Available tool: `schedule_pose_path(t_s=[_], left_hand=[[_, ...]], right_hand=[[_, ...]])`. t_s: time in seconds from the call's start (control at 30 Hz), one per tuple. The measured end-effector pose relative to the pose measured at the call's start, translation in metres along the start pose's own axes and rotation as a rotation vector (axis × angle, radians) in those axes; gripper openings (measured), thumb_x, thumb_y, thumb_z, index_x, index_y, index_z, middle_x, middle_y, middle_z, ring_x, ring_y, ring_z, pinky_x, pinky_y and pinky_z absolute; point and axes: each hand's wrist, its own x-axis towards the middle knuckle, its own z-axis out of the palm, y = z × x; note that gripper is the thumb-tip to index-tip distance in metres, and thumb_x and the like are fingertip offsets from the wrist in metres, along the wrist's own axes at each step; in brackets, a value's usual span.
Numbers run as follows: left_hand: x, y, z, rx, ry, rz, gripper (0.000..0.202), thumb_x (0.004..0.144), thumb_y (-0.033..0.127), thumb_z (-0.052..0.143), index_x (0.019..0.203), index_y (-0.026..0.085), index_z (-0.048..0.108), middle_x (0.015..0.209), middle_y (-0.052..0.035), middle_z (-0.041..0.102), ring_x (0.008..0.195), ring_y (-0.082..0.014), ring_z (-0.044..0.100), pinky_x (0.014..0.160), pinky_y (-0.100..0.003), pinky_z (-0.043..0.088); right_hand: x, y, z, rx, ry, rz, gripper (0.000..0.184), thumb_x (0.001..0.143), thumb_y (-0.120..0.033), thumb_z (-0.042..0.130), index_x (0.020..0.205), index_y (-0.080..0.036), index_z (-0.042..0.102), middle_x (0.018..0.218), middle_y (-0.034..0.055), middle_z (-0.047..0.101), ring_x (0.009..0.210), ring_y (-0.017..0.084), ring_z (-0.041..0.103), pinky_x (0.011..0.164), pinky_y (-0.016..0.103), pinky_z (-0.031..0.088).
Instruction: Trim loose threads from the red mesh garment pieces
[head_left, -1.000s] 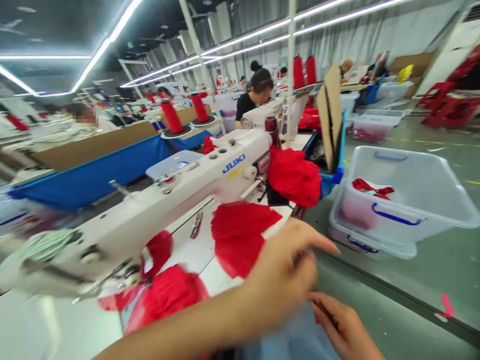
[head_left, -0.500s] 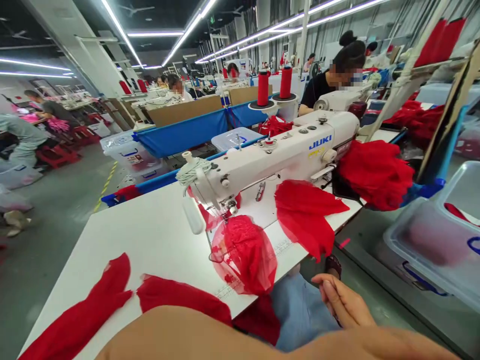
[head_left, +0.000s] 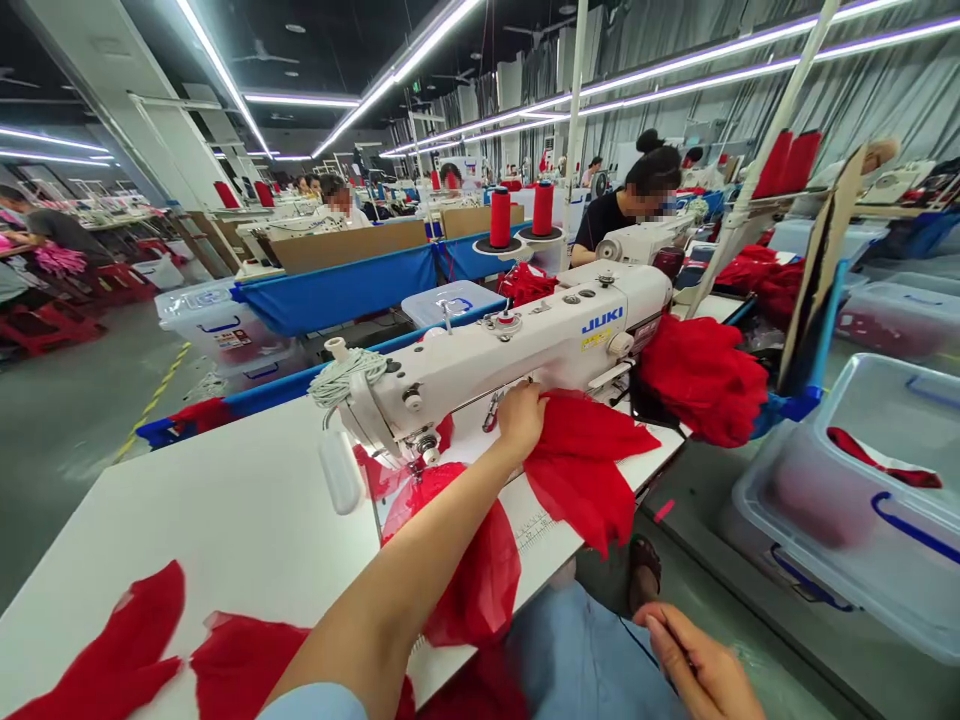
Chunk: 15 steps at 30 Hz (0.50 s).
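Observation:
My left hand [head_left: 523, 418] reaches across the sewing machine bed, fingers curled at the left edge of a sheer red fabric piece [head_left: 585, 450]; its fingertips are partly hidden. Just left of it lie small thread snips [head_left: 491, 411]. Under my forearm, a gathered red fabric piece [head_left: 480, 570] rests at the needle of the white sewing machine [head_left: 495, 350]. Beside my lap, my right hand [head_left: 694, 655] is closed, thumb against fingers. A thin dark line runs up to it, but what it holds is unclear.
More red fabric pieces [head_left: 124, 645] lie on the white table [head_left: 225, 500] at front left. A red fabric heap [head_left: 701, 375] sits at the machine's right end. Clear plastic bins [head_left: 847, 510] stand on the right. A co-worker [head_left: 637, 200] sits behind the machine.
My left arm has swung forward over the table, bringing the hand to the red piece right of the needle. My right hand stays low at the right. The view has shifted.

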Motion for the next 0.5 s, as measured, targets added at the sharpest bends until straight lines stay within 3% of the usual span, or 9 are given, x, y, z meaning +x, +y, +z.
schedule_pose_path(t_s=[0.17,0.27,0.4,0.5], left_hand=[[-0.013,0.000,-0.004,-0.103,0.037,0.171,0.024,0.091,0.016,0.049,0.105,0.021,0.067,0.124,-0.0136,0.062,0.112,-0.0263,0.056,0.095,-0.038,0.041],[-0.023,0.011,-0.008,-0.249,0.069,0.192,0.017,0.090,0.017,0.051,0.097,0.022,0.066,0.118,-0.0109,0.064,0.112,-0.0247,0.055,0.097,-0.037,0.040],[-0.047,0.032,-0.016,-0.499,0.162,0.049,0.027,0.099,0.024,0.030,0.090,0.023,0.056,0.087,-0.0058,0.063,0.089,-0.0201,0.058,0.086,-0.033,0.044],[-0.079,0.038,-0.036,-0.738,0.175,-0.091,0.033,0.101,0.035,0.025,0.092,0.022,0.054,0.085,-0.0039,0.062,0.086,-0.0180,0.060,0.080,-0.030,0.046]], right_hand=[[0.007,-0.002,0.012,0.056,0.008,0.024,0.043,0.093,-0.056,0.042,0.075,-0.024,0.063,0.057,-0.0015,0.059,0.051,0.014,0.056,0.050,0.019,0.046],[0.022,-0.017,0.023,0.234,0.091,0.087,0.044,0.087,-0.062,0.051,0.080,-0.021,0.066,0.056,-0.0015,0.056,0.052,0.014,0.053,0.050,0.022,0.045],[0.054,-0.043,0.029,0.729,0.210,0.261,0.052,0.070,-0.060,0.073,0.101,-0.018,0.066,0.071,0.0007,0.063,0.040,0.005,0.031,0.036,0.019,0.024],[0.071,-0.055,0.028,0.931,0.277,0.312,0.055,0.063,-0.054,0.081,0.104,-0.020,0.063,0.072,0.0009,0.065,0.039,0.003,0.022,0.037,0.018,0.016]])
